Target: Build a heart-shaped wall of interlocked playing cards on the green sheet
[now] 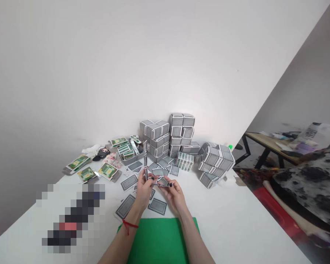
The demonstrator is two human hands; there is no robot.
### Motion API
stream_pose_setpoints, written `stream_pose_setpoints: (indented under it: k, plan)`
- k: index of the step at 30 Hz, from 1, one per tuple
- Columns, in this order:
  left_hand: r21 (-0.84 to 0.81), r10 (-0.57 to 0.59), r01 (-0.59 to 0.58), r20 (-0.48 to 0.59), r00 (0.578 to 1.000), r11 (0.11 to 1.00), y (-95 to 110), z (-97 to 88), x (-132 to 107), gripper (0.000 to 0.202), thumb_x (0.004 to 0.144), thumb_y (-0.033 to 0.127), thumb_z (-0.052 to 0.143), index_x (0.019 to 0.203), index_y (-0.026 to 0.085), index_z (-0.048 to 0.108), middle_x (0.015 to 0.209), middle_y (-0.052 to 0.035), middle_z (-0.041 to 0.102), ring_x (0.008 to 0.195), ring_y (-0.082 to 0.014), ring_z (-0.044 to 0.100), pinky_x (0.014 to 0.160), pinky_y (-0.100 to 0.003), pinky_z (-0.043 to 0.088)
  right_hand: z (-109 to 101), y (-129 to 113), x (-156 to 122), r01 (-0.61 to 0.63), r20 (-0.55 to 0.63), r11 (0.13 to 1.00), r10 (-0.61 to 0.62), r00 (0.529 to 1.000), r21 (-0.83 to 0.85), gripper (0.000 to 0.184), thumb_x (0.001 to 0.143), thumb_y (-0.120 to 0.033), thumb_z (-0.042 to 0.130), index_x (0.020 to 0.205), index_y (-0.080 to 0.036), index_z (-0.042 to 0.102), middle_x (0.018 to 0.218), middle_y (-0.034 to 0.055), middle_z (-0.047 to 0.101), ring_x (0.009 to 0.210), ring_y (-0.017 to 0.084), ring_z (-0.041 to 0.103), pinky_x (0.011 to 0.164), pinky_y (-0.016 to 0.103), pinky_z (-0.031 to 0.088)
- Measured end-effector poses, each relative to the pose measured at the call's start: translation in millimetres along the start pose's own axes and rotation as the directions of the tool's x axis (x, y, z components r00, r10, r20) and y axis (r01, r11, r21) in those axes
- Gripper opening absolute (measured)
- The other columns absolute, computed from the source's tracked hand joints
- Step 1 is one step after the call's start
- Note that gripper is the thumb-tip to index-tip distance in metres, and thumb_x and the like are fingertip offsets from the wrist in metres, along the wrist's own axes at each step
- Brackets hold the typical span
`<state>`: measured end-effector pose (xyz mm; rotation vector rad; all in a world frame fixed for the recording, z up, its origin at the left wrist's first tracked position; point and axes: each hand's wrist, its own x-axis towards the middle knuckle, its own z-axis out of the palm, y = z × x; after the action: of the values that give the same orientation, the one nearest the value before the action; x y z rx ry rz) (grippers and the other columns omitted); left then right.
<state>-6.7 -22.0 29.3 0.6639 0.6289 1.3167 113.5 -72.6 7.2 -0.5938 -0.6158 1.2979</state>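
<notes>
Just past the green mat, my left hand [143,190] is closed on the lower end of a card strip [145,160] that stands nearly upright, seen edge-on. My right hand [175,194] pinches a grey-backed playing card [162,181] lying roughly flat between both hands. Upright strip and flat card meet near my left fingers; whether they are joined I cannot tell. Beneath and around the hands lie loose grey-backed cards, one a playing card [157,206] below my hands and another playing card [125,206] beside my left wrist.
Blocks built of folded cards [155,141] rise against the wall, with a taller stack [182,134] beside them and a leaning cluster [217,161] at right. Green card boxes [108,171] lie on the left. A green mat [158,238] covers the table's near edge.
</notes>
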Motion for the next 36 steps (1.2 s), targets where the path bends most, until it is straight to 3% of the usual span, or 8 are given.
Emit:
stream_pose_setpoints:
  k: [3,6,10,14,22,30,36]
  plan:
    - [0.013,0.008,-0.007,-0.029,1.0,1.0,-2,-0.7,1,0.048,0.065,0.017,0.061,0.109,0.024,0.044,0.081,0.002,0.054,0.086,-0.0195,0.064,0.077,-0.034,0.05,-5,6,2,0.028,0.011,0.997,-0.028,1.0,-0.066,0.018,0.069,-0.035,0.071,0.075,-0.022,0.06,0.12,0.0023,0.058,0.095,0.023,0.063,0.09,0.048,0.045]
    - [0.017,0.0,0.001,-0.044,0.999,1.0,-2,-2.7,3,0.043,0.064,0.019,0.063,0.104,0.023,0.046,0.08,0.0025,0.053,0.078,-0.0167,0.064,0.078,-0.035,0.05,-10,8,4,0.134,0.042,0.943,-0.127,0.991,-0.304,0.013,0.066,-0.03,0.073,0.074,-0.022,0.066,0.106,0.0046,0.065,0.096,0.024,0.061,0.086,0.045,0.048]
    - [0.068,-0.002,0.007,-0.072,0.997,0.998,1,-6.6,5,0.041,0.064,0.021,0.064,0.101,0.022,0.047,0.079,0.004,0.053,0.067,-0.0134,0.063,0.076,-0.036,0.051,-13,7,5,0.29,0.1,0.73,-0.293,0.951,-0.619,0.006,0.064,-0.024,0.073,0.069,-0.022,0.071,0.083,0.0053,0.07,0.092,0.023,0.061,0.088,0.038,0.045]
    - [0.183,0.02,-0.008,-0.068,0.997,0.983,2,-9.9,7,0.036,0.063,0.023,0.064,0.095,0.021,0.048,0.074,0.0043,0.053,0.063,-0.0133,0.063,0.069,-0.032,0.052,-12,9,1,0.275,0.145,0.567,-0.265,0.953,-0.777,0.01,0.069,-0.023,0.066,0.076,-0.023,0.073,0.079,0.0044,0.071,0.076,0.02,0.064,0.074,0.033,0.049]
    - [0.345,0.059,-0.02,-0.102,0.993,0.939,-3,-12.0,6,0.034,0.065,0.031,0.063,0.093,0.019,0.049,0.069,0.0015,0.059,0.066,-0.0176,0.065,0.058,-0.025,0.049,-10,21,-7,0.299,0.172,0.435,-0.308,0.936,-0.849,0.02,0.077,-0.025,0.055,0.085,-0.025,0.073,0.083,0.0021,0.073,0.078,0.019,0.067,0.07,0.029,0.052]
    - [0.336,0.017,0.033,-0.144,0.989,0.941,-11,-10.4,6,0.033,0.062,0.033,0.063,0.089,0.018,0.051,0.068,0.002,0.057,0.064,-0.0178,0.065,0.053,-0.023,0.046,-9,23,-9,0.319,0.179,0.334,-0.388,0.904,-0.887,0.024,0.079,-0.023,0.05,0.084,-0.023,0.073,0.077,0.0035,0.072,0.071,0.018,0.065,0.066,0.028,0.051]
    - [0.273,-0.038,0.083,-0.167,0.985,0.958,-12,-15.3,8,0.037,0.061,0.03,0.066,0.093,0.017,0.052,0.072,-0.0011,0.061,0.069,-0.0175,0.064,0.059,-0.025,0.047,-8,20,-10,0.332,0.226,0.279,-0.35,0.909,-0.901,0.025,0.078,-0.02,0.048,0.08,-0.023,0.072,0.069,0.0027,0.069,0.065,0.017,0.063,0.06,0.026,0.048]
